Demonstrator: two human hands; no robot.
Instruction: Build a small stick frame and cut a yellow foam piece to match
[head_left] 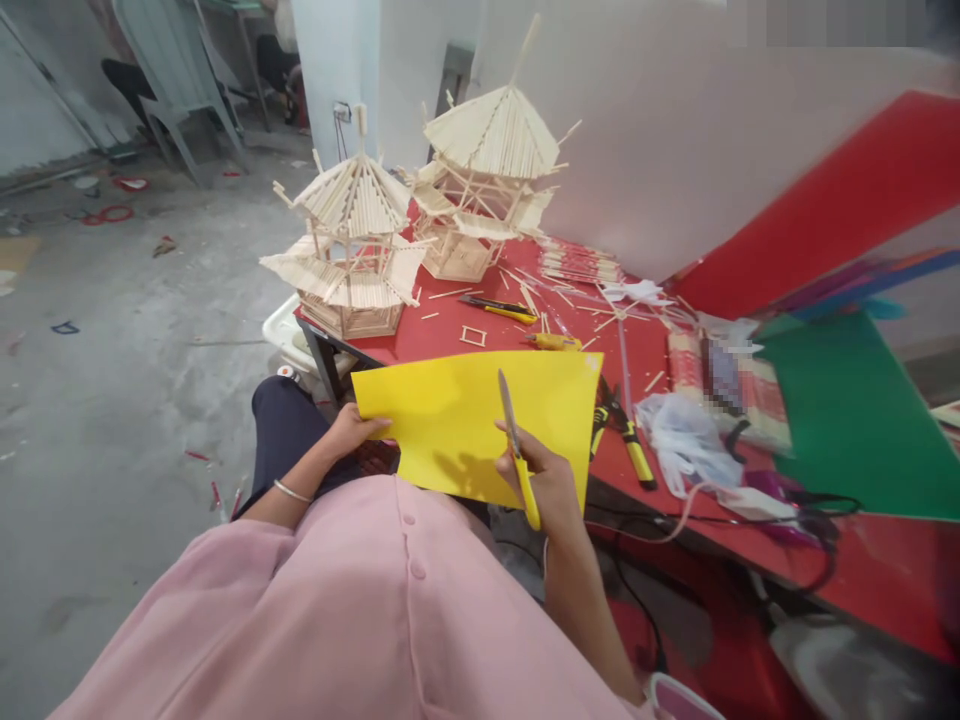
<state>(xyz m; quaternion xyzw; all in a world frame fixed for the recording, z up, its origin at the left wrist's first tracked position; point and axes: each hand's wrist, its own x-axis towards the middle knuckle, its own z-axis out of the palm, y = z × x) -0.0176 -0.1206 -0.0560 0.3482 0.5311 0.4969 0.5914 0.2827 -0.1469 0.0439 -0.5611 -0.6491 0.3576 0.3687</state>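
Note:
My left hand (354, 430) pinches the left edge of a yellow sheet (442, 410), thumb on top. The sheet slants from my lap onto the front edge of the red table (420, 345). In my right hand (546, 475) is a pair of scissors (517, 450) with yellow handles, its blades together and pointing up and away from me over the sheet's right half. Whether the blades touch the sheet I cannot tell. My right hand's shadow falls on the yellow surface.
Two stick-built pagoda models (360, 250) stand at the back left. Beyond the sheet lie a utility knife (499, 308), a yellow glue gun (555, 342) and loose sticks. Pliers (634, 440), a plastic bag (686, 445), cables and a green sheet (855, 420) are at the right.

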